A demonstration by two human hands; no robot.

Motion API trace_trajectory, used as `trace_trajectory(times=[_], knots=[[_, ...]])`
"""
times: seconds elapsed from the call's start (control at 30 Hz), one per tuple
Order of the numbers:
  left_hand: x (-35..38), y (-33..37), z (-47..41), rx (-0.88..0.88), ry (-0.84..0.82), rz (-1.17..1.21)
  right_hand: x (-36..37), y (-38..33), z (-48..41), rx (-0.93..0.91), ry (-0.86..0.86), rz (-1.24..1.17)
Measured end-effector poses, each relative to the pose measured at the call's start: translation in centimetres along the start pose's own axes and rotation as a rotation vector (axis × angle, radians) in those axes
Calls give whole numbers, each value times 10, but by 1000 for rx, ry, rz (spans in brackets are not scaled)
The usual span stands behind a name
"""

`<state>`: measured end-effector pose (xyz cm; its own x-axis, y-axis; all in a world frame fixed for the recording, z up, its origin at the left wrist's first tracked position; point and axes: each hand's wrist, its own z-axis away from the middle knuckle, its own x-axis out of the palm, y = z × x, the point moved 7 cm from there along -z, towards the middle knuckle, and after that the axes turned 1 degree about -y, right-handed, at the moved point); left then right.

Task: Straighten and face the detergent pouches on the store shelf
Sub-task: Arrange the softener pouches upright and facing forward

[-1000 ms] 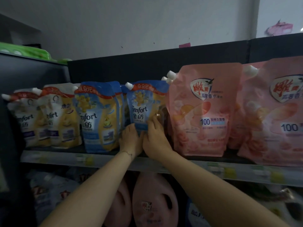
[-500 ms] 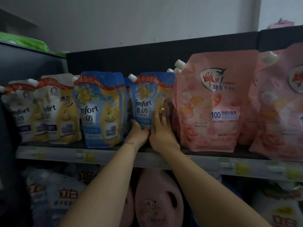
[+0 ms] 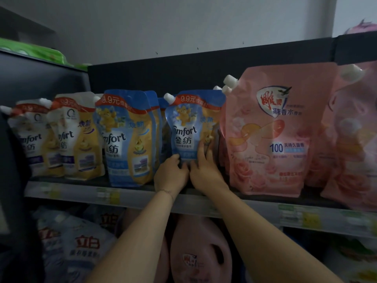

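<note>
Reaching up over the shelf edge, your two hands meet at the bottom of one blue Comfort pouch. Your left hand has its fingers curled round the low left corner and grips it. Your right hand lies flat on the front, with its fingers stretched straight up the right side, pressing and not curled. The pouch stands upright on the top shelf, with its label and bear facing you and its white cap at the top left. It sits between the second blue Comfort pouch on its left and the big pink pouch on its right, just beside both. I think it sits a bit further back than those two. To do this step well, slide it gently toward you from the bottom so it does not tip, and stop when its front lines up with the others. Hold it square so the name shows. Be careful not to bump the pink one. Further left stand the white and yellow Comfort pouches, which lean a little and look like they need a turn next.
</note>
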<state>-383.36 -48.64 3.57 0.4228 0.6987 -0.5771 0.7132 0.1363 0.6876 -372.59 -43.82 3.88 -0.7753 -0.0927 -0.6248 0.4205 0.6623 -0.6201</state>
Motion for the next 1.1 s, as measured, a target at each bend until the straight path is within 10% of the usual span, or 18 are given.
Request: trace_trajectory(times=[0.43, 0.63, 0.83, 1.1], knots=[[-17, 4, 17, -33, 260, -33, -17, -13, 21, 15, 279, 123], [-7, 12, 15, 116, 22, 58, -21, -22, 28, -37, 186, 46], [-54, 12, 51, 363, 191, -162, -29, -32, 43, -162, 162, -22], [-138, -79, 77, 131, 298, -392, 9, -93, 58, -516, 112, 356]])
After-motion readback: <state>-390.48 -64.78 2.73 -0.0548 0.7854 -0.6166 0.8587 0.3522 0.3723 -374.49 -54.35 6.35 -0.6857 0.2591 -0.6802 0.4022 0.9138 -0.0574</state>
